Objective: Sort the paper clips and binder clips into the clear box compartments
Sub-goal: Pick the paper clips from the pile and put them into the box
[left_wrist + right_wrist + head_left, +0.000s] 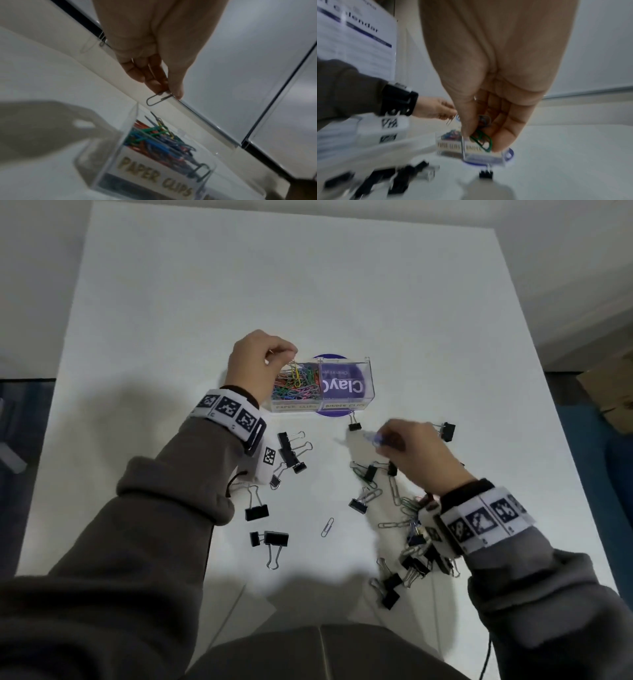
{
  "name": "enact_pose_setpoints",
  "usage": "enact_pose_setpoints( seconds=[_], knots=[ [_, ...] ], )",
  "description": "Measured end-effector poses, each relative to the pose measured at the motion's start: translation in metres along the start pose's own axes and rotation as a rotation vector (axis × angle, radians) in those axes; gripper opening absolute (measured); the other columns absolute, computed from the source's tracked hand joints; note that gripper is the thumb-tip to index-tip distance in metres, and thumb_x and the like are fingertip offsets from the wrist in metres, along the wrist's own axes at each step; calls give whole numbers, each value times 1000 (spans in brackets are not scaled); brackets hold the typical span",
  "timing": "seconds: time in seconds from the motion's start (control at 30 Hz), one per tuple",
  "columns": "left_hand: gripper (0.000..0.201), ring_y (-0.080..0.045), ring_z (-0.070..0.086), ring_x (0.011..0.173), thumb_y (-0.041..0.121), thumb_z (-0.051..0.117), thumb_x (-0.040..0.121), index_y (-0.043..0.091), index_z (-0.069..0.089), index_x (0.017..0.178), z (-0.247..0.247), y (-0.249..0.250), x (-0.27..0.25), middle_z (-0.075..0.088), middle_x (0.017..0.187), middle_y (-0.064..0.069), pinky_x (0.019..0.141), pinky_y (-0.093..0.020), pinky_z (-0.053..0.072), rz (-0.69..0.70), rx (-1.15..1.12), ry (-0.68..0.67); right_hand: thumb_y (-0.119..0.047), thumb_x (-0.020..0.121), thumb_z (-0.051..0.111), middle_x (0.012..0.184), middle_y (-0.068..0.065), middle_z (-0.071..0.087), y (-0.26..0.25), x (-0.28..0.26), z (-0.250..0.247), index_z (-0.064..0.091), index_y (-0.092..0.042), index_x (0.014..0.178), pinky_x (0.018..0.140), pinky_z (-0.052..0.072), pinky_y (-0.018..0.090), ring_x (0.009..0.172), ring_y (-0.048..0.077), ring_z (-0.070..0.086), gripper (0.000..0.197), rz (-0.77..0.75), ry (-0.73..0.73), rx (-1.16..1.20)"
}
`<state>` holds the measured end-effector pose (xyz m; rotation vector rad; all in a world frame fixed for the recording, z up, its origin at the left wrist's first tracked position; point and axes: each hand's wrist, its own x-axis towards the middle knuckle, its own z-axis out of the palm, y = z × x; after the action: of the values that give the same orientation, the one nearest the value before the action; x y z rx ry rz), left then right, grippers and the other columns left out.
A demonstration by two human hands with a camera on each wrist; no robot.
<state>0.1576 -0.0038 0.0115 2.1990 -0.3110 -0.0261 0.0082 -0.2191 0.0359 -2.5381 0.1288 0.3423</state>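
A clear two-part box [346,400] stands mid-table. Its left part, labelled PAPER CLIPS [154,174], holds a heap of coloured paper clips [298,383]. The right part, labelled for binder clips, shows only a purple label through it. My left hand [263,357] hovers over the left part and pinches a grey paper clip [158,98] between thumb and fingertips. My right hand [407,445] is in front of the box, to its right, and pinches paper clips, a green one [483,140] lowest. Black binder clips [291,451] and loose paper clips [327,527] lie in front of the box.
The white table [239,285] stretches far behind the box. More binder clips [390,594] and paper clips are piled under my right wrist near the front edge. One binder clip [447,430] lies right of my right hand. A cardboard box [613,392] sits off the table's right side.
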Motion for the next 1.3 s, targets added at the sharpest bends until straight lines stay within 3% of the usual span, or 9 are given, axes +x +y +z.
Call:
enact_pose_setpoints(
  seconds=[0.2, 0.3, 0.4, 0.5, 0.63, 0.97, 1.03, 1.17, 1.3],
  knots=[
    [27, -22, 61, 95, 18, 63, 85, 14, 65, 111, 4, 1, -7, 68, 102, -6, 87, -26, 42, 14, 202, -207, -6, 78, 66, 67, 8, 56, -45, 70, -11, 59, -4, 79, 59, 37, 23, 61, 19, 49, 8, -137, 160, 174],
    [25, -20, 63, 93, 12, 64, 83, 12, 64, 108, 4, -3, -10, 69, 101, -6, 92, -33, 48, 5, 48, -106, -5, 77, 67, 70, 3, 57, -63, 103, -5, 60, -12, 79, 61, 43, 25, 63, 17, 52, 10, -155, 170, 245],
    [26, -26, 49, 109, 15, 50, 92, 16, 59, 116, 2, -17, -9, 60, 117, -7, 95, -39, 41, 57, 281, 16, -6, 78, 66, 73, 5, 58, -70, 126, 5, 62, -9, 82, 71, 49, 34, 69, 20, 55, 6, -161, 157, 251],
    [35, -28, 36, 122, 30, 40, 96, 24, 47, 130, 5, -23, -8, 48, 135, 0, 97, -41, 29, 114, 485, -136, -6, 80, 65, 75, 3, 58, -73, 139, 16, 63, -3, 86, 74, 47, 32, 71, 19, 53, 7, -143, 147, 201],
    [40, -24, 30, 129, 43, 34, 95, 31, 45, 132, 7, -21, -8, 41, 143, 5, 101, -42, 21, 209, 680, -279, -4, 79, 63, 74, 3, 58, -70, 142, 24, 63, -4, 85, 70, 45, 30, 70, 20, 52, 6, -83, 247, 277],
    [51, -29, 37, 124, 49, 29, 89, 17, 56, 118, 1, -28, -33, 48, 135, -2, 93, -38, 20, 227, 709, -176, -6, 79, 64, 75, 2, 60, -68, 145, 27, 63, -5, 85, 72, 49, 32, 72, 21, 58, 7, -147, 236, 281],
    [40, -27, 38, 123, 45, 39, 90, 18, 59, 113, 1, -26, -33, 51, 129, -1, 93, -37, 20, 202, 674, -110, -5, 79, 63, 75, 3, 61, -73, 147, 30, 64, -5, 85, 74, 50, 35, 71, 20, 57, 6, -201, 190, 235],
    [22, -26, 41, 115, 36, 54, 88, 20, 62, 101, -1, -23, -34, 55, 116, -1, 92, -37, 25, 144, 609, -27, -7, 83, 59, 94, 11, 70, -80, 150, 36, 67, -6, 95, 80, 47, 33, 89, 26, 62, 14, -293, 67, -38],
    [17, -26, 44, 110, 33, 55, 88, 21, 65, 93, -4, -23, -36, 57, 110, -1, 88, -35, 25, 144, 581, -4, -10, 88, 55, 111, 13, 66, -78, 148, 39, 67, -7, 106, 91, 42, 36, 106, 30, 54, 22, -320, 54, -212]
  ],
)
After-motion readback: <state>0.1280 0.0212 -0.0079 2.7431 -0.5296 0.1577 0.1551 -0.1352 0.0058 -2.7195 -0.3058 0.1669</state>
